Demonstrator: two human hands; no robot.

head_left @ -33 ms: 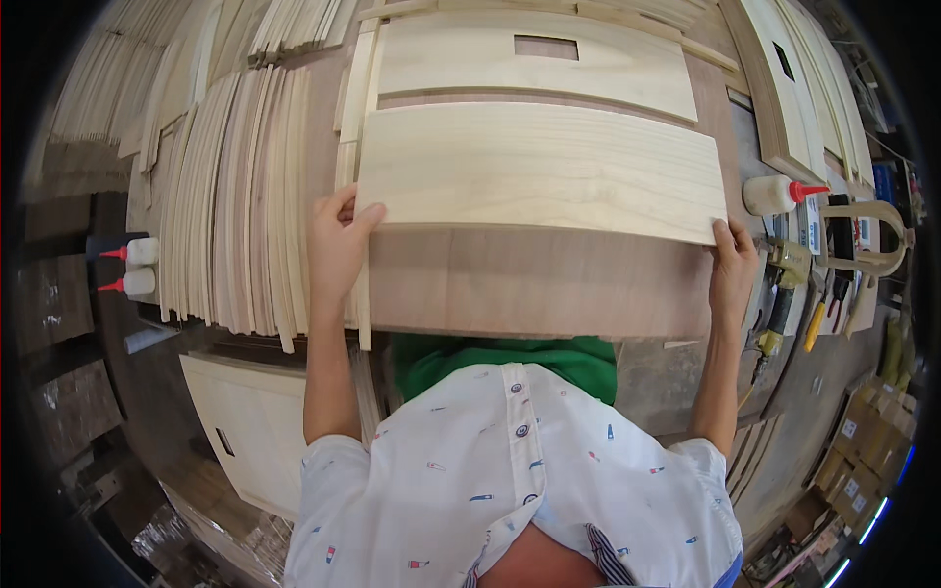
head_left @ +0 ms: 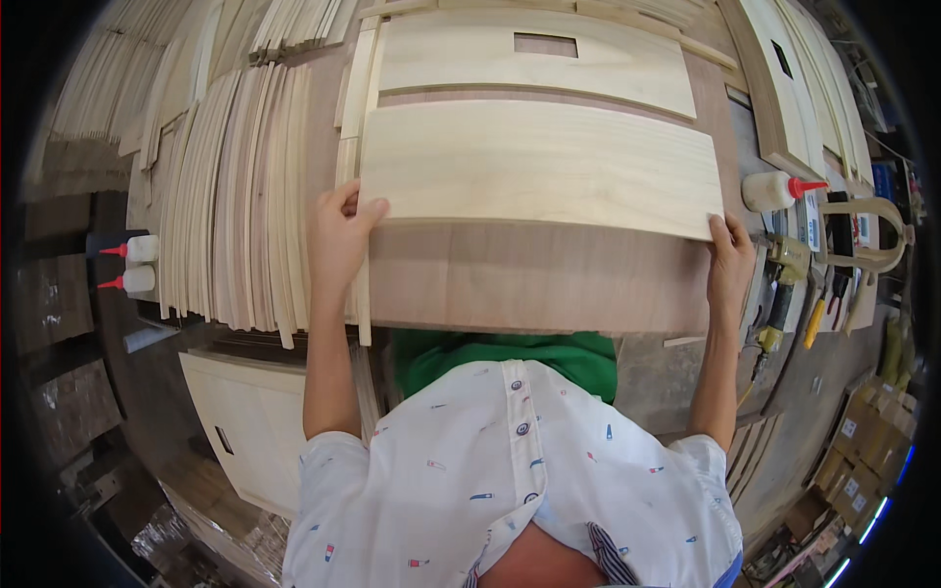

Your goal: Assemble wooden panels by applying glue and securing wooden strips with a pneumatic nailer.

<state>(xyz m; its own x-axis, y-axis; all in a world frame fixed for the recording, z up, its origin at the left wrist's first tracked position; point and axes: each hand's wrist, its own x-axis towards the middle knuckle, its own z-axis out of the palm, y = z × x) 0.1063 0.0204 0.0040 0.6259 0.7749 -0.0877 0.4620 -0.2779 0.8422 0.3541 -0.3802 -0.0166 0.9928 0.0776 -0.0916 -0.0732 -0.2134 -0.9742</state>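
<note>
The left hand (head_left: 343,230) grips the near left corner of a pale wooden panel (head_left: 539,162), thumb on top and fingers curled over its edge. The right hand (head_left: 730,260) clasps the near right corner of the same panel, fingers hooked over the end. The panel lies flat on a darker brown board (head_left: 529,279) that covers the bench, its long side running across in front of the person. Just beyond the panel lies a second pale panel with a small rectangular cut-out (head_left: 534,54). Left of the panel, thin curved wooden strips (head_left: 240,196) stand packed side by side, and farther left sit two white glue bottles with red tips (head_left: 132,265). Right of the panel stands another white glue bottle (head_left: 774,189), with a yellow-handled tool (head_left: 784,294) just beside it
</note>
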